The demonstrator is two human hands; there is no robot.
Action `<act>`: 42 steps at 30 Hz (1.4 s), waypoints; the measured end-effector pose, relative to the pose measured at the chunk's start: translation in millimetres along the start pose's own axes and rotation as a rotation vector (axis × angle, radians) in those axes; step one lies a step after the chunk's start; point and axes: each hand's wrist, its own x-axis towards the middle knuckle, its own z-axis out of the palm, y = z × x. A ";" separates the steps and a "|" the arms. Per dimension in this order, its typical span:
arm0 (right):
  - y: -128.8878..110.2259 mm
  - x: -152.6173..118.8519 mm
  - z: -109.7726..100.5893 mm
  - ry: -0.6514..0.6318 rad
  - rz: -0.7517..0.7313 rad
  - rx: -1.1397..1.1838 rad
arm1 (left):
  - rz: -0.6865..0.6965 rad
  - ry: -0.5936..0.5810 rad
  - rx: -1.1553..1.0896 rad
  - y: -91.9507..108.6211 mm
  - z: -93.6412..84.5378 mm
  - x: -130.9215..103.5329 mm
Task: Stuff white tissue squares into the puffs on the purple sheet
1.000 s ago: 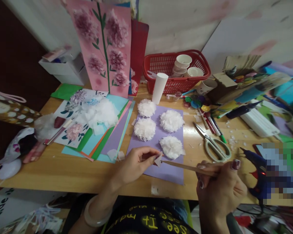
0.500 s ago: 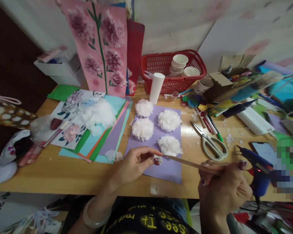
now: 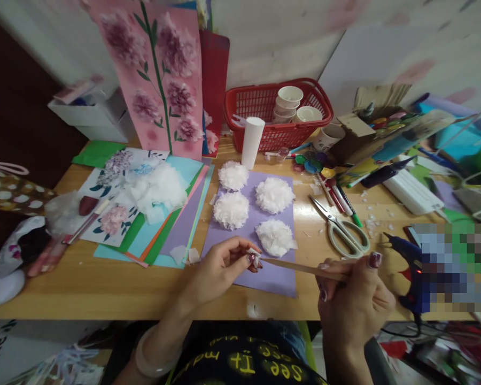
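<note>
Between the pinched fingertips of my left hand (image 3: 224,267) is a small piece of white tissue paper (image 3: 255,255). My right hand (image 3: 355,291) grips a thin wooden stick (image 3: 296,266), whose narrow end reaches to the paper at my left fingertips. Beneath and beyond my hands lies a purple sheet (image 3: 248,235). On it sit several fluffy white paper flowers; the nearest flower (image 3: 274,237) is just past the stick, and another flower (image 3: 231,210) lies to its left.
A red basket (image 3: 260,141) with paper cups stands at the back, a white tube (image 3: 252,143) before it. Scissors (image 3: 342,232) and a blue glue gun (image 3: 411,262) lie on the right. Coloured paper (image 3: 184,235) and a white tissue pile (image 3: 160,190) are at left.
The stick's tip has moved left and my right hand came with it, so the tip now meets the paper piece. My left hand stays nearly in place; the view has shifted slightly.
</note>
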 end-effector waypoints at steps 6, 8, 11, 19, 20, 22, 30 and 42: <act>-0.5 -0.2 -1.0 0.025 -0.023 -0.003 | -0.021 -0.031 0.012 1.7 -0.1 -2.8; -0.7 -0.8 -1.6 0.031 -0.036 -0.020 | -0.023 -0.040 0.020 2.8 0.9 -4.1; -1.6 -2.4 -2.3 0.025 -0.054 -0.030 | -0.027 -0.040 0.021 1.3 3.9 -5.3; -5.0 -1.1 -8.2 0.107 -0.109 -0.055 | 0.076 0.037 0.192 -8.6 -2.7 -3.2; -4.3 1.1 -10.2 0.117 -0.121 -0.073 | 0.103 0.047 0.248 -7.1 -6.1 -2.5; -2.0 6.2 -14.0 0.100 -0.151 -0.139 | 0.156 0.064 0.365 -2.9 -12.2 0.3; 10.8 12.0 -9.6 0.010 -0.350 -0.392 | 0.179 0.091 0.574 3.0 -6.5 35.4; 24.7 15.7 -11.3 -0.142 -0.458 -0.541 | 0.281 -0.004 0.934 -2.0 -2.7 69.2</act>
